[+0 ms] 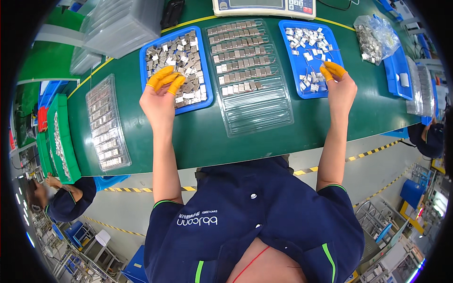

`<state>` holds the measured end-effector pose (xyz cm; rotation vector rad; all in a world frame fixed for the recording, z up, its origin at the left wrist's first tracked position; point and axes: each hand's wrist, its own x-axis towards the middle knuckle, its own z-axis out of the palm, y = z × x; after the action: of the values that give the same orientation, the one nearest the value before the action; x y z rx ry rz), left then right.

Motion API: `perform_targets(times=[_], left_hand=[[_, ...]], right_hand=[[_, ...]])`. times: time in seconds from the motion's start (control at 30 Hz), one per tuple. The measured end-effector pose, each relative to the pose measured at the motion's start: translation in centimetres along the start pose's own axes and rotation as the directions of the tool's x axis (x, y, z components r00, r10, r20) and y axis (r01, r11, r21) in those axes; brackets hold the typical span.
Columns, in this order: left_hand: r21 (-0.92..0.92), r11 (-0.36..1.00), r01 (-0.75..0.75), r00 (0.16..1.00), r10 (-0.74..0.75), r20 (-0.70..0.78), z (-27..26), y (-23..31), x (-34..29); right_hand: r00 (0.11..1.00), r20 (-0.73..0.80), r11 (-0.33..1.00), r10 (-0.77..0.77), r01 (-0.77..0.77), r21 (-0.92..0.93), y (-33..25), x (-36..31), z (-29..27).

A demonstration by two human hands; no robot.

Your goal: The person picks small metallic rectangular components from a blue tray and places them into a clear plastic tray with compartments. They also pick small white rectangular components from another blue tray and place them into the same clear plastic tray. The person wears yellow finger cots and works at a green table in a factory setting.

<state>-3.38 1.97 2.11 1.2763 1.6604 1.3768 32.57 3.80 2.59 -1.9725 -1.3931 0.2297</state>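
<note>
My left hand (pixel 160 96), with yellow finger cots, reaches over the left blue tray (pixel 206 78). Its fingers are bent together above a heap of small metal-and-white square pieces (pixel 181 54); what they hold, if anything, is hidden. Over the right blue tray (pixel 295 63), my right hand (pixel 340 86) pinches with yellow-covered fingertips beside small white parts with thin leads (pixel 306 37). Whatever lies in that pinch is too small to make out. Between the hands lies a clear plastic tray (pixel 257 113); its far slots carry rows of metal pieces (pixel 243 61).
A second filled clear tray (pixel 106 122) and green bins (pixel 66 137) sit at the left. Stacked clear trays (pixel 125 28) stand far left, a scale (pixel 264 7) at the back. A bag of parts (pixel 373 40) lies far right. Another person (pixel 71 198) works at the left.
</note>
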Motion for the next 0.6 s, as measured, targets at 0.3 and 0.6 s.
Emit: perform_targets(times=[0.3,0.6], left_hand=[[-0.445,0.816,0.37,0.92,-0.255,0.297,2.2,1.1,-2.6],[-0.437,0.857,0.272,0.95,-0.168,0.262,4.7,1.2,-4.4]], right_hand=[[0.999,-0.044,0.856,-0.017,0.038,0.516,-2.4,-1.5,1.4],[0.905,0.404,0.6,-0.13,-0.253,0.759,-7.8,-8.0,2.0]])
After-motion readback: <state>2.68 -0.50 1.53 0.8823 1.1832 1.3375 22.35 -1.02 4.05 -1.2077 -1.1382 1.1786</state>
